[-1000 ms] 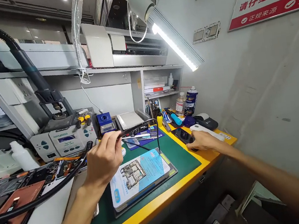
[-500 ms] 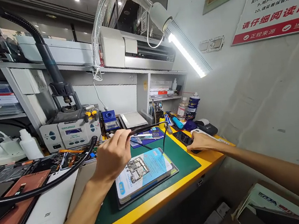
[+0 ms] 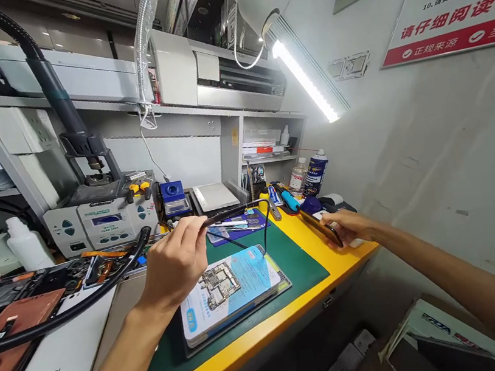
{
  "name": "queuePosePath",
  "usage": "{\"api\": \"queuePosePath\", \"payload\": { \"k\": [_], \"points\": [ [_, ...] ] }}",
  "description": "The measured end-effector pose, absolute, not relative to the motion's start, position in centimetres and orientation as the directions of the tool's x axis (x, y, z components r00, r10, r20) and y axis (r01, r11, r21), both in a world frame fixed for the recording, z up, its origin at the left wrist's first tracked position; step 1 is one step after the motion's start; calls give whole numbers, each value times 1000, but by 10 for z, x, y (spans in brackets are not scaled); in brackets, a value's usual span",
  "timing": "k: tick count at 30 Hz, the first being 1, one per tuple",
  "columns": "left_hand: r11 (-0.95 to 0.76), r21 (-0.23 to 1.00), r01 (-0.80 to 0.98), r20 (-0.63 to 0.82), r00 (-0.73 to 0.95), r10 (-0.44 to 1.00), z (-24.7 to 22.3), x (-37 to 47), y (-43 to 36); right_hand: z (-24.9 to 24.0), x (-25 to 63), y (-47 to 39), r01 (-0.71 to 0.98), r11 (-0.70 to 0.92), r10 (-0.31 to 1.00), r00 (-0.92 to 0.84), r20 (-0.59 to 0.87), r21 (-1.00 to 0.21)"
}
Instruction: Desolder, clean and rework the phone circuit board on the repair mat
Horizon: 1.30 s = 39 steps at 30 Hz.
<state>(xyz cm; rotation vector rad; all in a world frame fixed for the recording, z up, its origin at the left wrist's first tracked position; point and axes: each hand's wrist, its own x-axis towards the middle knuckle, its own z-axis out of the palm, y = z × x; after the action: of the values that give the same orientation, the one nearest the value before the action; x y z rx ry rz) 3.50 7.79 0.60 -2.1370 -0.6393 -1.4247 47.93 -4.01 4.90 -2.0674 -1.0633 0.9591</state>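
My left hand (image 3: 176, 254) is closed around a slim black stick-like object (image 3: 228, 213), seen from the side above the mat. A thin black cable (image 3: 265, 223) bends down from its far end; what kind of thing it is I cannot make out. On the right, my right hand (image 3: 347, 225) grips a dark phone (image 3: 322, 229), tilted up on its edge over the yellow tabletop. Below my left hand lies a blue-and-white pack (image 3: 238, 285) printed with a circuit board, on the green mat (image 3: 302, 267).
A hot-air station (image 3: 108, 223) stands at the back left, its black hose (image 3: 85, 309) crossing over phone parts and a white tablet (image 3: 63, 352). A lit lamp (image 3: 305, 73) hangs above. Bottles (image 3: 314, 173) and small tools stand near the wall at right.
My right hand has tipped the phone from lying flat up onto its edge. The left hand still holds the black object. The view has shifted slightly to the right.
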Motion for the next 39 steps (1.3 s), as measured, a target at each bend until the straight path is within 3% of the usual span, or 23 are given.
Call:
{"api": "queuePosePath", "payload": {
  "k": [3, 5, 10, 18, 24, 30, 33, 39],
  "points": [
    [-766, -143, 626, 936, 336, 100, 6, 36, 78, 42, 483, -57, 175, -408, 894, 277, -352, -896],
    [-762, -149, 630, 937, 336, 94, 6, 37, 78, 33, 481, -65, 45, -317, 929, 217, -301, -947],
    [-754, -154, 639, 930, 351, 108, 5, 37, 78, 12, 470, -72, -197, -163, 975, 120, -189, -967],
    [-743, -141, 654, 924, 356, 138, 3, 36, 78, 7, 457, -64, -306, -156, 986, 7, -166, -939],
    [-744, -143, 652, 924, 356, 135, 4, 36, 79, 15, 461, -65, -143, -215, 974, 45, -224, -966],
    [-748, -160, 645, 921, 370, 123, 8, 38, 76, 39, 471, -74, 196, -362, 924, 207, -322, -911],
    [-754, -150, 639, 923, 365, 125, 7, 41, 75, 41, 475, -72, 432, -462, 871, 388, -302, -775],
    [-775, -150, 613, 912, 389, 131, 7, 42, 73, 34, 455, -53, 750, -604, 794, 595, -125, -269]
  ]
}}
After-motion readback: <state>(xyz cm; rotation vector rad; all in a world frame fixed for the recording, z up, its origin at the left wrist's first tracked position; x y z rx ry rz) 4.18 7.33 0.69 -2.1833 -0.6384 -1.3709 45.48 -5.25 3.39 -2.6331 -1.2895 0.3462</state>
